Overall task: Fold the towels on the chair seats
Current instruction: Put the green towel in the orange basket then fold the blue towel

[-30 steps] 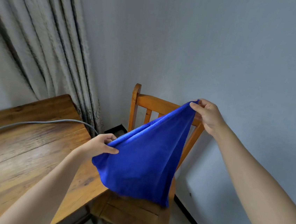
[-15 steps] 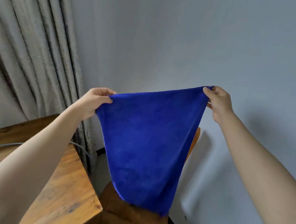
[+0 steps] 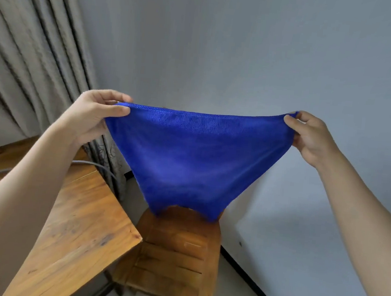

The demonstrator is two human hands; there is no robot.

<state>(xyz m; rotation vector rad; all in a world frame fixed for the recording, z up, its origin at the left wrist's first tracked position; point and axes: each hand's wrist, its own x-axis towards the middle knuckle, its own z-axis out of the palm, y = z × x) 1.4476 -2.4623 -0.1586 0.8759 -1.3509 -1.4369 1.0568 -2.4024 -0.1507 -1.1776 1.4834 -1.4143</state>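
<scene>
As I read the head view, the blue towel (image 3: 193, 157) hangs spread in the air between the 2 hands, top edge taut. Left hand (image 3: 94, 115) pinches its left corner; right hand (image 3: 311, 138) pinches its right corner. Below the hands, the towel's lower edge hangs above the wooden chair seat (image 3: 176, 249); contact I cannot tell. Wooden table (image 3: 80, 227) lies under the left forearm.

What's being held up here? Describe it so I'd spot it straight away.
Look at the grey wall ahead; before it, above the wooden chair, hangs a blue towel. The left hand and right hand pinch its top corners. Nothing else here is bright blue.
</scene>
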